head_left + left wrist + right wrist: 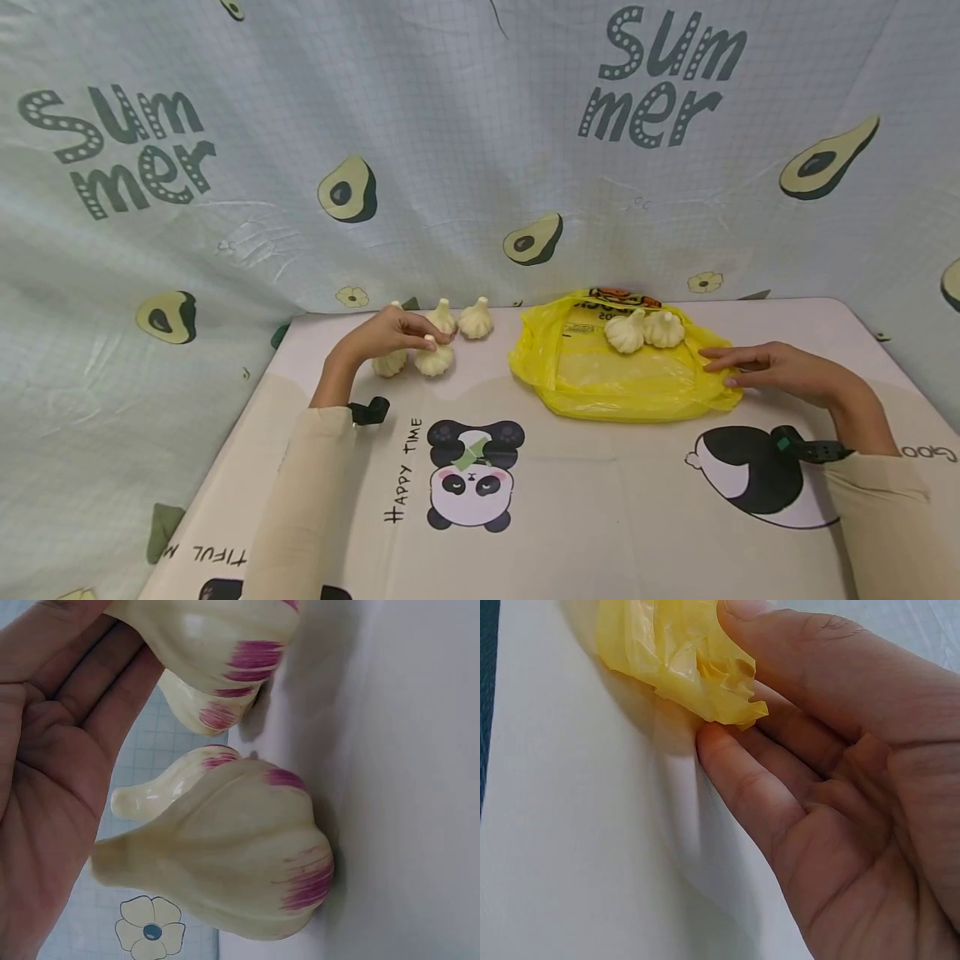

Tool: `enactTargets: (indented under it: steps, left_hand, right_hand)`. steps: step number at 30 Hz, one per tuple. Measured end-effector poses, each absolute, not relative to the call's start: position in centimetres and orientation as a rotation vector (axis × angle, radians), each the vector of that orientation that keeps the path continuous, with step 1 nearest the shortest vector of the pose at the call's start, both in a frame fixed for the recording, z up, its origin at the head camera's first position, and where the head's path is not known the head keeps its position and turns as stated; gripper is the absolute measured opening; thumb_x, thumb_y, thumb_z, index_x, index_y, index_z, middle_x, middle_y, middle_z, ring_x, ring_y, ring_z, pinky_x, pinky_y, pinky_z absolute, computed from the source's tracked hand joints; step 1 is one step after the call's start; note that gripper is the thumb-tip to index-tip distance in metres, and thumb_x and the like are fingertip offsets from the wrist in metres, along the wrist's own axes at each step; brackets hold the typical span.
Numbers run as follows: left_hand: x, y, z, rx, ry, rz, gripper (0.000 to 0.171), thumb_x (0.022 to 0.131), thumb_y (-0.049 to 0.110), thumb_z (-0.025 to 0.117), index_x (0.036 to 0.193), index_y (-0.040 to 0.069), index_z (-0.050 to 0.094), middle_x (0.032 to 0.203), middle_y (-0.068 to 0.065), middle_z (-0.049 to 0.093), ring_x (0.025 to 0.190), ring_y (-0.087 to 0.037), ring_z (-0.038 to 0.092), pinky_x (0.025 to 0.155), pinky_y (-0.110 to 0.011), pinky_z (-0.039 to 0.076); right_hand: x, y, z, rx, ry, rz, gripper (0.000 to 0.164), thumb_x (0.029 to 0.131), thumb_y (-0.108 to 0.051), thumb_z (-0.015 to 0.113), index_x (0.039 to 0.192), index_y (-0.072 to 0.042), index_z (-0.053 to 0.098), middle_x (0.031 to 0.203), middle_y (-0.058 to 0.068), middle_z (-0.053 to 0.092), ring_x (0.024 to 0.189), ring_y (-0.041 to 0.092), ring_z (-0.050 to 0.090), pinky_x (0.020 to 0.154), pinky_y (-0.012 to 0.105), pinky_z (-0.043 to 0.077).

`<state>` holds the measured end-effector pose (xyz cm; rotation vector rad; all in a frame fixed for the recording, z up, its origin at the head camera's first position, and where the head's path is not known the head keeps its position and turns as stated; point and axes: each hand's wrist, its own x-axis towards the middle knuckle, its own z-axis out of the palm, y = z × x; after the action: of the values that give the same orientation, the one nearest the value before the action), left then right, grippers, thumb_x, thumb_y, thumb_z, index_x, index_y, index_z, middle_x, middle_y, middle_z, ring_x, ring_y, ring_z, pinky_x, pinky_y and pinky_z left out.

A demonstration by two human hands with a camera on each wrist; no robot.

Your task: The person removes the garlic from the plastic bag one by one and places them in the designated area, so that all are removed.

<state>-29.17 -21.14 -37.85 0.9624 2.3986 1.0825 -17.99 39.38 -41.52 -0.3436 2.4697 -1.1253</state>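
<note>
My left hand (390, 331) pinches a garlic bulb (433, 360) by its stem, at the left of the table. In the left wrist view this held bulb (225, 637) is cream with purple streaks, and another garlic bulb (232, 855) lies just below it. More bulbs stand around the hand, one of them partly hidden behind it. At the right, the thumb and fingers of my right hand (787, 372) hold the edge of a yellow plastic bag (622, 387). Two garlic bulbs (625, 332) lie side by side on the bag's yellow plastic, towards the back.
The pale table cover (570, 500) has a printed panda and lettering. Behind it hangs a curtain (450, 150) with avocado prints, meeting the table's back edge. A garlic bulb (476, 318) stands between the left hand and the bag.
</note>
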Motion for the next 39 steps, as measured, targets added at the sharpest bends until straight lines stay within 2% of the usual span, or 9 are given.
enactTargets:
  steps: [4,12,18,26,29,31,36,37,39]
  left_hand:
    - [-29.6,-21.3,-37.8,0.922,2.379,1.045,0.021,0.093,0.013,0.075,0.113,0.007,0.079,0.114,-0.006,0.076,0.105,-0.012,0.068,0.084,-0.022,0.054]
    - [-30.3,-21.3,-37.9,0.907,2.34,1.01,0.021,0.093,0.013,0.076,0.113,0.007,0.079,0.116,-0.007,0.075,0.107,-0.017,0.067,0.085,-0.025,0.054]
    - [-30.3,-21.1,-37.6,0.926,2.355,1.002,0.024,0.093,0.013,0.075,0.115,0.005,0.077,0.119,-0.009,0.074,0.115,-0.024,0.066,0.09,-0.028,0.054]
    - [-30.1,-20.8,-37.2,0.927,2.357,1.011,0.027,0.092,0.012,0.077,0.117,0.005,0.076,0.12,-0.008,0.074,0.116,-0.023,0.066,0.091,-0.029,0.053]
    - [-29.9,-20.7,-36.9,0.933,2.374,1.008,0.027,0.093,0.013,0.076,0.118,0.003,0.076,0.12,-0.009,0.074,0.11,-0.02,0.066,0.087,-0.028,0.052]
    - [-29.8,-20.5,-36.6,0.933,2.393,1.004,0.028,0.093,0.013,0.076,0.119,0.003,0.075,0.121,-0.01,0.073,0.098,-0.017,0.065,0.081,-0.031,0.053]
    - [-29.3,-19.8,-35.6,0.971,2.436,0.997,0.031,0.094,0.016,0.075,0.122,0.005,0.075,0.121,-0.015,0.072,0.072,-0.028,0.055,0.067,-0.041,0.053]
    - [-29.2,-19.6,-35.5,0.984,2.441,0.993,0.032,0.094,0.018,0.075,0.123,0.006,0.074,0.122,-0.015,0.072,0.07,-0.03,0.054,0.066,-0.042,0.053]
    - [-29.1,-19.3,-35.3,1.015,2.446,0.985,0.035,0.094,0.021,0.075,0.126,0.007,0.073,0.124,-0.015,0.071,0.08,-0.031,0.06,0.071,-0.041,0.053]
  right_hand:
    - [-18.0,39.4,-41.6,-0.345,2.471,-1.116,0.038,0.096,-0.025,0.071,0.131,-0.011,0.071,0.148,-0.008,0.053,0.113,-0.03,0.03,0.091,0.012,0.044]
    - [-17.9,39.3,-41.6,-0.368,2.468,-1.131,0.035,0.096,-0.023,0.071,0.129,-0.01,0.071,0.147,-0.01,0.053,0.114,-0.03,0.03,0.091,0.011,0.042]
    - [-18.0,39.2,-41.7,-0.348,2.487,-1.095,0.036,0.096,-0.026,0.071,0.13,-0.012,0.071,0.151,0.002,0.051,0.115,-0.028,0.03,0.091,0.011,0.042]
    - [-18.2,39.4,-41.7,-0.345,2.492,-1.073,0.036,0.096,-0.026,0.071,0.129,-0.013,0.072,0.153,0.01,0.049,0.116,-0.027,0.029,0.092,0.011,0.042]
    - [-18.2,39.4,-41.7,-0.342,2.487,-1.069,0.037,0.096,-0.027,0.071,0.13,-0.013,0.071,0.153,0.01,0.049,0.116,-0.026,0.029,0.092,0.011,0.042]
    - [-18.2,39.4,-41.7,-0.342,2.487,-1.063,0.037,0.096,-0.027,0.071,0.131,-0.013,0.071,0.153,0.01,0.048,0.115,-0.027,0.029,0.092,0.011,0.042]
    - [-18.2,39.4,-41.6,-0.351,2.488,-1.057,0.037,0.097,-0.026,0.07,0.132,-0.013,0.07,0.153,0.009,0.048,0.113,-0.03,0.029,0.091,0.012,0.043]
    - [-18.2,39.4,-41.6,-0.348,2.488,-1.055,0.038,0.097,-0.027,0.07,0.132,-0.013,0.07,0.153,0.009,0.048,0.113,-0.03,0.029,0.091,0.012,0.043]
    - [-18.2,39.4,-41.5,-0.34,2.484,-1.053,0.038,0.097,-0.027,0.07,0.132,-0.013,0.07,0.154,0.009,0.048,0.114,-0.028,0.03,0.091,0.013,0.043]
